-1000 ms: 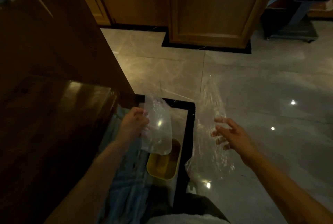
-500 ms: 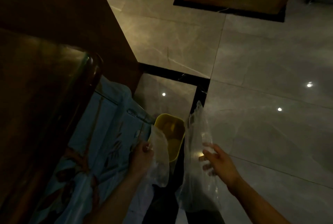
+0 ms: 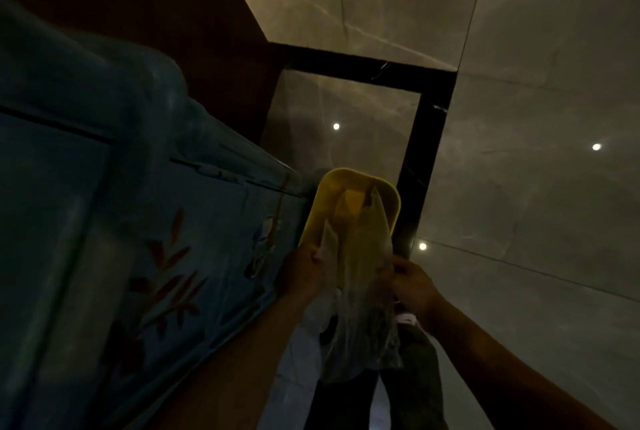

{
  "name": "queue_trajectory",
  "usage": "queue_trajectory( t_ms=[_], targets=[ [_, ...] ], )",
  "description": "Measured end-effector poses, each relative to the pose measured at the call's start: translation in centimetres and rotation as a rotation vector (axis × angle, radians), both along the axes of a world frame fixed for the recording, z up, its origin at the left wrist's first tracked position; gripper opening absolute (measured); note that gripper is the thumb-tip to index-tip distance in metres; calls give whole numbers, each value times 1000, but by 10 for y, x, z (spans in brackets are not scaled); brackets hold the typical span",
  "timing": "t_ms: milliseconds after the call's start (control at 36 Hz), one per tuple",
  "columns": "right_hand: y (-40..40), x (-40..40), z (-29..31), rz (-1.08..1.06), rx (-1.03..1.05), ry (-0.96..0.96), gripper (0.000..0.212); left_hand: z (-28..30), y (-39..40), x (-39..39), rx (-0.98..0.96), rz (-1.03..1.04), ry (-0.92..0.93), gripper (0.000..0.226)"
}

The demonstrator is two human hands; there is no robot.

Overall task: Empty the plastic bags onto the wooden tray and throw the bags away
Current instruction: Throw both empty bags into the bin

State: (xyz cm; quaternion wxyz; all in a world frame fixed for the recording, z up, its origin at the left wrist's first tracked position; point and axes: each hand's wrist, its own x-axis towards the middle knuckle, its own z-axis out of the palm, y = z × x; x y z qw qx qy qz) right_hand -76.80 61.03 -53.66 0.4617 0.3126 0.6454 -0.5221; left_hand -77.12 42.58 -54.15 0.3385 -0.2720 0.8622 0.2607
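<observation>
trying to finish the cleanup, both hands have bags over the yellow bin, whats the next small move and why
Probably lower both bags a little further and let go. The left hand and right hand each pinch a clear bag, bunched together right over the near rim of the yellow bin, whose mouth is open. The bags look empty, though the dim light makes that hard to confirm.

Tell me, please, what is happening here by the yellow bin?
A person is standing over a yellow bin on the tiled floor, beside furniture draped in a blue patterned cloth. The left hand and the right hand each have a grip on clear plastic bags, bunched together between them just above the bin's opening. The bags look empty and crumpled, and part of one hangs over the bin's rim. They have not been let go yet. The lighting is dim, so finer detail is hard to make out.
</observation>
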Motion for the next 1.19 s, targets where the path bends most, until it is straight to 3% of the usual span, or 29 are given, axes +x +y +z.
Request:
queue_trajectory(
  t_ms=[83,278,389,639,806,1000,1194],
  targets=[
    [-3,-16,-31,-36,-7,-49,23,-28,1,-12,14,-23,18,16],
    [-2,-59,-75,-23,43,-134,7,-82,10,-55,49,-110,-13,18],
    [-4,-80,-93,-35,69,-158,11,-102,14,-74,62,-175,-45,21],
    [-9,-85,-94,-69,40,-181,23,-105,15,-82,64,-237,-99,32],
    [-4,-74,-67,-92,38,-70,24,-81,12,-72,90,-177,-80,35],
    [12,-67,-16,210,169,58,16,-25,13,-66,101,-156,-22,31],
    [28,-61,76,682,335,256,33,59,20,-62,148,-316,-4,16]
  ],
)
